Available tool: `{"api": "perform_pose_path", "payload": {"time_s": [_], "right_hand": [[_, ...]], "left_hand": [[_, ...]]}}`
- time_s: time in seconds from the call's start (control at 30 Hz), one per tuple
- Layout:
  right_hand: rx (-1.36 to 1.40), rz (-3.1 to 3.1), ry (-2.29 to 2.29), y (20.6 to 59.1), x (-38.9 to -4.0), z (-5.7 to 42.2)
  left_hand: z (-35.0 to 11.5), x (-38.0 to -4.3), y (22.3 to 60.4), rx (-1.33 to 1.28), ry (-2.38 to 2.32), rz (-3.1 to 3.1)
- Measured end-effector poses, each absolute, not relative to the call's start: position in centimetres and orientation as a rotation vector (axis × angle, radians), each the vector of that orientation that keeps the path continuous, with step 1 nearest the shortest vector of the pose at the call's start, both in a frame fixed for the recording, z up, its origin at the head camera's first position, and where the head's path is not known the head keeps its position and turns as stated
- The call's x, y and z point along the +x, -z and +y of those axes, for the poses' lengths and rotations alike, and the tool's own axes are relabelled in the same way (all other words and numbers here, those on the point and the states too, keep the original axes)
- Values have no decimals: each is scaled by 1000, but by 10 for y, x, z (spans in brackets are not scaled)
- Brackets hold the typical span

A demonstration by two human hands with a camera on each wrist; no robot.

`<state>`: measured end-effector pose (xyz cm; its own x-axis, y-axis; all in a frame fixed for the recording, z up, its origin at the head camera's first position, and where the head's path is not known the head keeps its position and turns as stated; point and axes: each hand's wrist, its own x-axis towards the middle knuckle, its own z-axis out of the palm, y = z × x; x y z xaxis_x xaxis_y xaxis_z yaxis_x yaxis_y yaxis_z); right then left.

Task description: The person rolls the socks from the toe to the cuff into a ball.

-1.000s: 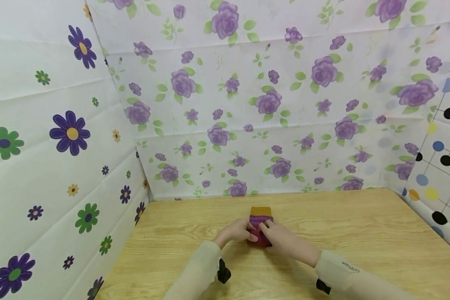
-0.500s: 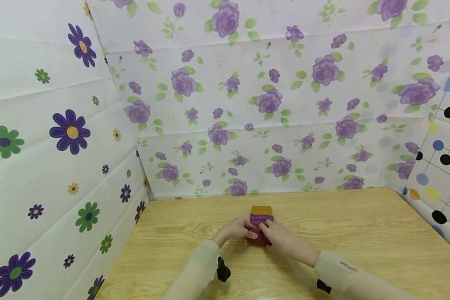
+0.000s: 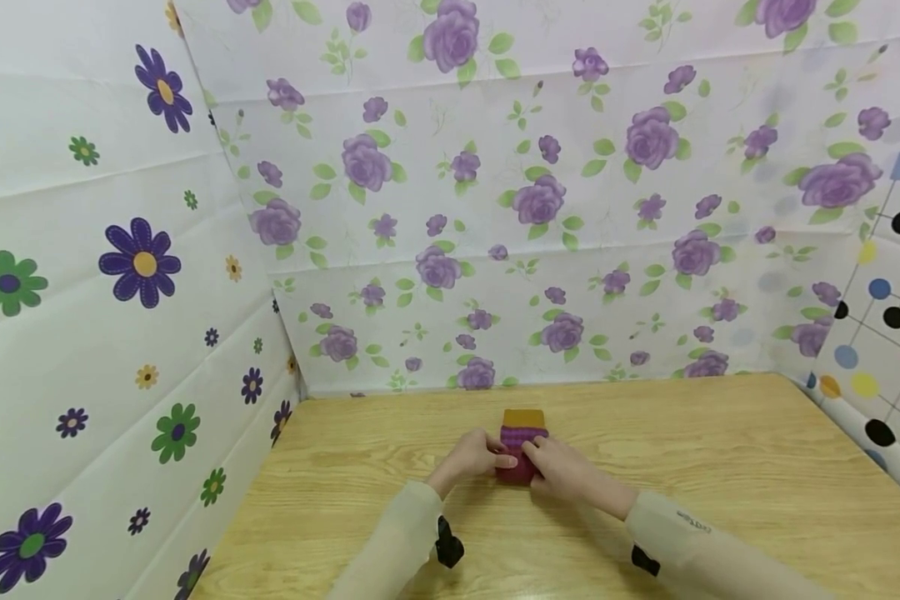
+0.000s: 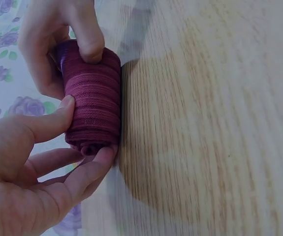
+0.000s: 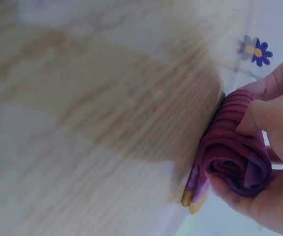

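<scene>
left hand [image 3: 474, 458] pinches the maroon rolled cloth [image 3: 515, 475]; thumb on the ribbed side, fingertips at the roll's near end in left wrist view. cloth sits at 3 o'clock of this hand in head view, touching. right hand [image 3: 564, 473] grips the same roll, thumb pressed on the ribs, fingers round the other side; cloth at 10 o'clock of it, touching. spiral layers show at the roll's end in right wrist view. unrolled part runs to 12 o'clock from the roll: purple band [image 3: 523, 436], then mustard end [image 3: 523, 418], flat on wooden table [image 3: 690, 450]. light sleeves on both arms, black piece at each wrist. further out: rose-print sheet [image 3: 435, 208] at 12, daisy-print sheet [image 3: 82, 342] at 10, dotted sheet [image 3: 881, 367] at 2.
</scene>
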<state>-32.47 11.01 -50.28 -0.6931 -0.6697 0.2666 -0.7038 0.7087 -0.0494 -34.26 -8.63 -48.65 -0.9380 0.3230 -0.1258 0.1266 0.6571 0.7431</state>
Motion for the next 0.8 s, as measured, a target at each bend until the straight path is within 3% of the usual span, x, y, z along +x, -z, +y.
{"api": "perform_pose_path", "payload": {"time_s": [0.5,0.8], "right_hand": [[1219,-2849,-434,494,-342,115],[1146,-3033,-601,484,-353,116]], "left_hand": [[-86,-341,485,365,-1253,2552],[-83,-342,489,358,-1318,2567]]}}
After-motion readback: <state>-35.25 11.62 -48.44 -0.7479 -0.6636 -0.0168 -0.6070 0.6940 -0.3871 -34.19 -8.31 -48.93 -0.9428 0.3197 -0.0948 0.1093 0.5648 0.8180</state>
